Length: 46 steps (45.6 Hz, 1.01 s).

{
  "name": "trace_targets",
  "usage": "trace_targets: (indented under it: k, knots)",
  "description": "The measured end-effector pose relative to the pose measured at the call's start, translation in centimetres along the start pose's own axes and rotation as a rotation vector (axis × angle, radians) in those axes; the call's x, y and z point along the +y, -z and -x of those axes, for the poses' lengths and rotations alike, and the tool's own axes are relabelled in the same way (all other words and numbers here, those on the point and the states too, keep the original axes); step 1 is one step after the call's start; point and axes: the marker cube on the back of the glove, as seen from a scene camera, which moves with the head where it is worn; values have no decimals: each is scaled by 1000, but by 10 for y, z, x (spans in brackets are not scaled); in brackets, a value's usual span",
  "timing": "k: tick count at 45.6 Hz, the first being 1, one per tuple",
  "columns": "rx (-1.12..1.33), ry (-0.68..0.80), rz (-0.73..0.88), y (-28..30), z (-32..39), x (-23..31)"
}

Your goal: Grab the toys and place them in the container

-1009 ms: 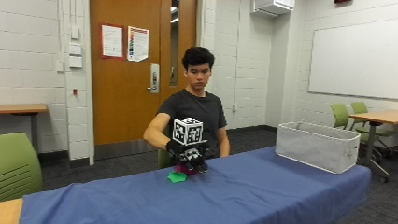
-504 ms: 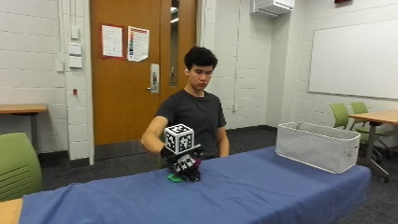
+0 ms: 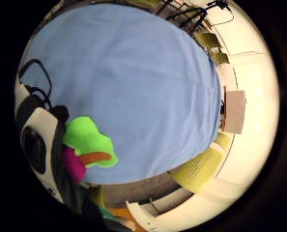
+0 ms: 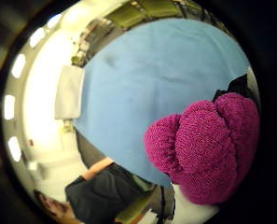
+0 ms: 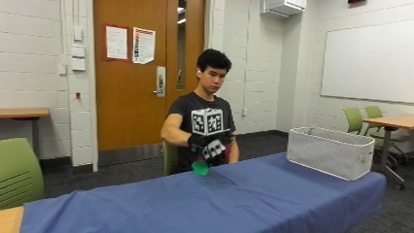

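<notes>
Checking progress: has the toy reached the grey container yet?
No, the gloved right hand holds the green toy above the table, apart from the container.

A table under a blue cloth [image 5: 259, 199] fills the lower part of the outside view. Behind it, a wooden door [image 5: 139, 77] with two papers [image 5: 129, 44] taped on it stands upper left of centre, and a whiteboard [image 5: 369, 60] hangs on the wall at upper right. A green chair [image 5: 16, 172] sits at the lower left edge, and two more green chairs [image 5: 362, 119] stand by a wooden table [image 5: 391, 121] at the right edge.
</notes>
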Motion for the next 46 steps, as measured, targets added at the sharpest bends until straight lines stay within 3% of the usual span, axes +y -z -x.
trace_targets:
  k: [13,21,31,37,46]
  knots:
    - [63,179,-214,147,147,-58]
    - [9,522,-273,206,299,-66]
    - [100,559,-276,205,445,-109]
    - [-36,626,-206,193,473,-145]
    - [-85,727,-143,165,536,-143]
